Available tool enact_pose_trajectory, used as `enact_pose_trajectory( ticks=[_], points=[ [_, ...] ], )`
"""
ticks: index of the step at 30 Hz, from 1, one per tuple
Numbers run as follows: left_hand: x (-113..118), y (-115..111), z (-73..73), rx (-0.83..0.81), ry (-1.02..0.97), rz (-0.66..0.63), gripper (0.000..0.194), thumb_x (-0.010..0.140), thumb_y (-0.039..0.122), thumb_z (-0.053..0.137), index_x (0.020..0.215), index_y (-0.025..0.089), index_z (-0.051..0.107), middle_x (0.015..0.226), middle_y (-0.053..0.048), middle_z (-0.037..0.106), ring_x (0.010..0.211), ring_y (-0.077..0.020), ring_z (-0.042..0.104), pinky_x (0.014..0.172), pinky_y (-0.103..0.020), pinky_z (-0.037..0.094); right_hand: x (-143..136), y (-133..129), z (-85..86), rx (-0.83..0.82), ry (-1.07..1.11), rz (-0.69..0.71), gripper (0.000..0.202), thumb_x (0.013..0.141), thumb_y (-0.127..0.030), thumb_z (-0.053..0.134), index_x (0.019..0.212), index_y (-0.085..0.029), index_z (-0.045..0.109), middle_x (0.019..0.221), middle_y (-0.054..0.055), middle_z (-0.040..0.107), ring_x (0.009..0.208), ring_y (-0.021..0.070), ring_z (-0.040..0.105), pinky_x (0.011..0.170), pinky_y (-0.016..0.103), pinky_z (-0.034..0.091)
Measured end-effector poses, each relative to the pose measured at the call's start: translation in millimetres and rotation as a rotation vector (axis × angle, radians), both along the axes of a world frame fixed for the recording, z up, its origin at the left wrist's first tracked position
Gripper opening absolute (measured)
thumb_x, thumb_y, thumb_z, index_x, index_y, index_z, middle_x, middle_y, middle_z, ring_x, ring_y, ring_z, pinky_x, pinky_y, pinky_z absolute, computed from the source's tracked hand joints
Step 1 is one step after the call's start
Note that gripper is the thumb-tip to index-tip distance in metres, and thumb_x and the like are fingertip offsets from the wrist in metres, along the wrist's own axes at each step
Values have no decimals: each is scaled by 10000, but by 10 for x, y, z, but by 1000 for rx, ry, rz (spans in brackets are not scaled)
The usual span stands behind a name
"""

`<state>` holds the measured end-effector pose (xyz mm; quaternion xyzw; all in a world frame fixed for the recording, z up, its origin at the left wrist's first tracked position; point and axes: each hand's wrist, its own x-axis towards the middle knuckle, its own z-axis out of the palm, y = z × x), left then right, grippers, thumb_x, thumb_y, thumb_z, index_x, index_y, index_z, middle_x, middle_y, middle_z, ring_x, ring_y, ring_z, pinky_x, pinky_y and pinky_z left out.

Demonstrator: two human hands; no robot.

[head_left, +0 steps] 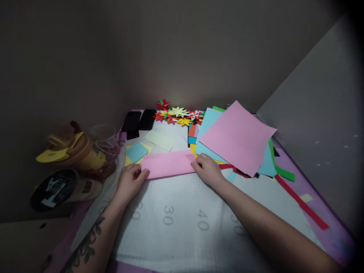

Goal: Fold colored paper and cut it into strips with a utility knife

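Between left hand point(130, 182) and right hand point(209, 170), pink paper rectangle point(169, 165) sits over the pale numbered mat point(170, 244), thumbs and fingers pinching both short ends, likely to keep it flat and straight. Matte, smooth, crisp-edged. Beyond right fingers: big pink sheet point(237, 138) overlapping blue sheet point(209, 119), probably parked within reach. Farther past the fingertips: spiky folded paper stars point(178, 111).

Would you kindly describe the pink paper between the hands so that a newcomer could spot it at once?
Start at the white mat printed with grey numbers, then find the left hand and right hand. The pink paper rectangle spans between them. It is long and narrow, unlike the larger, squarish pink sheet farther right.
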<state>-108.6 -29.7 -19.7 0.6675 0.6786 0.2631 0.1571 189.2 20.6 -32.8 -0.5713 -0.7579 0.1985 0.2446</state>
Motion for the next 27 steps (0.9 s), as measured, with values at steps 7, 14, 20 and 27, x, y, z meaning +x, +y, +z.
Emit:
enact_pose_trajectory(
  ticks=[7, 14, 20, 27],
  points=[
    [-72, -146, 13, 95, -156, -246, 116, 741, 325, 659, 794, 249, 730, 917, -56, 709, 943, -226, 609, 876, -372, 434, 185, -80, -6, 62, 223, 381, 250, 810, -116, 555, 1004, -218, 676, 903, 46, 645, 873, 190, 563, 807, 358, 443],
    [-185, -163, -99, 132, -73, -273, 167, 773, 276, 605, 865, 273, 746, 973, -51, 712, 973, -225, 599, 891, -390, 445, 215, -76, -108, 138, 121, 375, 312, 822, -78, 517, 922, -270, 742, 867, 47, 626, 846, 194, 542, 748, 365, 451],
    [-62, -93, -12, 67, -48, -21, 298, 808, 399, 522, 629, 208, 663, 796, -39, 646, 856, -206, 585, 788, -316, 445, 93, -55, -27, 32, 66, 122, 270, 832, -229, 565, 565, -203, 594, 730, 25, 592, 777, 184, 536, 711, 311, 418],
    [41, 49, -51, 9, 8, 156, 309, 779, 393, 517, 574, 194, 635, 723, -32, 578, 767, -193, 556, 727, -296, 414, -41, 23, -12, -24, -96, -50, 263, 830, -245, 492, 572, -208, 523, 693, 21, 545, 732, 182, 501, 592, 284, 314]
  ],
)
